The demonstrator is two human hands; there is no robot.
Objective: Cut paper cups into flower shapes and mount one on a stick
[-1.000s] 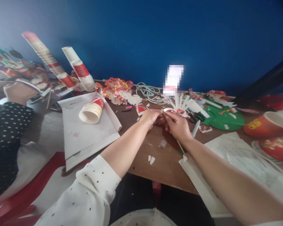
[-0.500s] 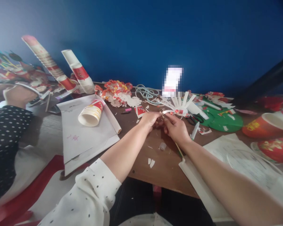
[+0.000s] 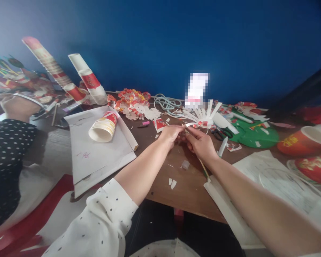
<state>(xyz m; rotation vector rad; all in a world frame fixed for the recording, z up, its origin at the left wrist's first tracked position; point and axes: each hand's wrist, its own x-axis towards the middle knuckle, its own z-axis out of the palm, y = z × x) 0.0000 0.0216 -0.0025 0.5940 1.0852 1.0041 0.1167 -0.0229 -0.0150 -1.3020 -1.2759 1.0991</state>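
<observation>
A paper cup cut into white strips (image 3: 204,122) spreads like a fan just beyond my fingers, with red print near its middle. My left hand (image 3: 171,135) is closed, its thumb and fingers pinched at one curled strip of that cup. My right hand (image 3: 202,143) is closed on the same strip from the other side. Fingertips of both hands meet and partly hide the strip's end. A thin stick (image 3: 204,169) shows below my right hand; whether the hand touches it I cannot tell.
Black scissors (image 3: 222,134) and a white pen (image 3: 223,146) lie right of my hands, near a green disc (image 3: 267,137). Stacked cups (image 3: 103,130) rest on white paper (image 3: 93,164) at left. A phone (image 3: 196,89) stands behind. Another person's hand (image 3: 20,107) is far left.
The view has shifted slightly. Both hands stay together at the same strip, and the fanned cup sits slightly higher and further right.
</observation>
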